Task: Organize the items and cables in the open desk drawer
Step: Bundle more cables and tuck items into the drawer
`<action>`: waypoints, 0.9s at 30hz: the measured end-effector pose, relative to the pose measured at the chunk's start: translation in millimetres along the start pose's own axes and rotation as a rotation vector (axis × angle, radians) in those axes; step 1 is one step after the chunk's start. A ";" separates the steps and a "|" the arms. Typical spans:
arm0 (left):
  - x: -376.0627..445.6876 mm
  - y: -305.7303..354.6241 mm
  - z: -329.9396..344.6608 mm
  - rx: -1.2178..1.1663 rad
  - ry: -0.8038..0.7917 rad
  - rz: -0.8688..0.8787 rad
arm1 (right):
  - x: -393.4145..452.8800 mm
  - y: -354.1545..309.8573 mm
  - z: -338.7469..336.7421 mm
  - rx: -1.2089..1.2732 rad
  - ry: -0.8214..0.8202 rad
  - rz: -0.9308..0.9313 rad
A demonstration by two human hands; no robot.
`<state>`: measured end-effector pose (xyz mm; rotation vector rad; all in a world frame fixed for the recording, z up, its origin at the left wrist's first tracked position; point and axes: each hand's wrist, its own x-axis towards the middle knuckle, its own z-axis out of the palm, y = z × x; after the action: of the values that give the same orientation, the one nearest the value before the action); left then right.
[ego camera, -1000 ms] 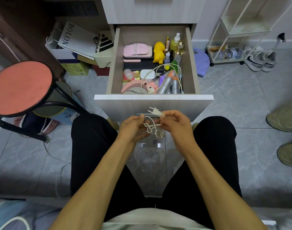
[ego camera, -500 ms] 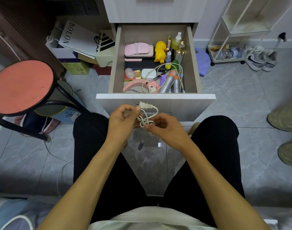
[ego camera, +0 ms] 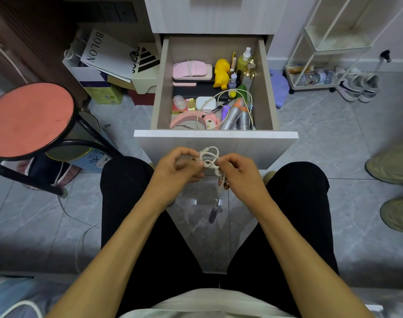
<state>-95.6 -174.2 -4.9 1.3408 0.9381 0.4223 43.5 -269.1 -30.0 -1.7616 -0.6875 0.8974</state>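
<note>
Right now we hold a white cable (ego camera: 210, 160) just in front of the drawer front (ego camera: 253, 145), over the gap between our knees, and this one cord looks like the only item out of the drawer. Our left hand (ego camera: 181, 167) pinches the bundle from the left, fingers curled round it, while our right hand (ego camera: 238, 172) grips it from the right, with a loose tail hanging down below that hand toward the floor. We judge the cord to be partly gathered: several small loops sit between our fingers, but the tail is not wound in yet, and we cannot tell where its plug is. Just behind the drawer front, inside the drawer (ego camera: 162, 88), much is left to sort. A second cable (ego camera: 221, 94) sprawls in a wide loop over the near items, lying across two silver cans (ego camera: 238, 117) at the near right and a pink curved piece (ego camera: 184, 118) at the near left. Further in sit a white case (ego camera: 205, 103) and a small gold box (ego camera: 189, 104). Toward the back of the drawer, a pink case (ego camera: 192, 70) with a thin cord round it lies beside a yellow duck (ego camera: 221, 73), and a green spray bottle (ego camera: 244, 60) stands with smaller bottles in the far right corner. By our reckoning the task is at an early stage: one cable half coiled, one still loose, and the rest untouched.
</note>
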 end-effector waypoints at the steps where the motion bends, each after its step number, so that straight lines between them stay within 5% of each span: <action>1: -2.0 -1.2 0.7 0.059 -0.018 0.043 | -0.3 -1.0 0.1 0.018 0.003 -0.004; 9: 1.3 -7.2 -1.3 0.814 0.071 0.552 | -2.7 -6.5 -3.2 0.055 -0.071 -0.026; 16: 2.3 -5.1 5.2 0.541 0.172 0.367 | -1.1 1.6 -1.7 -0.423 -0.089 -0.467; 19: 1.9 -2.6 7.1 0.397 0.134 0.320 | 1.2 -2.2 -3.8 -0.263 -0.051 -0.325; 23: -0.7 -0.5 6.6 0.485 0.197 0.516 | 3.7 -16.0 -3.5 0.111 -0.124 -0.047; 27: 0.7 -1.5 4.8 0.543 0.224 0.609 | 2.8 -20.1 -3.3 0.173 -0.110 0.072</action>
<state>-91.8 -177.1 -6.7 2.1209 0.8419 0.8337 46.9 -261.8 -11.1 -1.6005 -0.6008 1.0775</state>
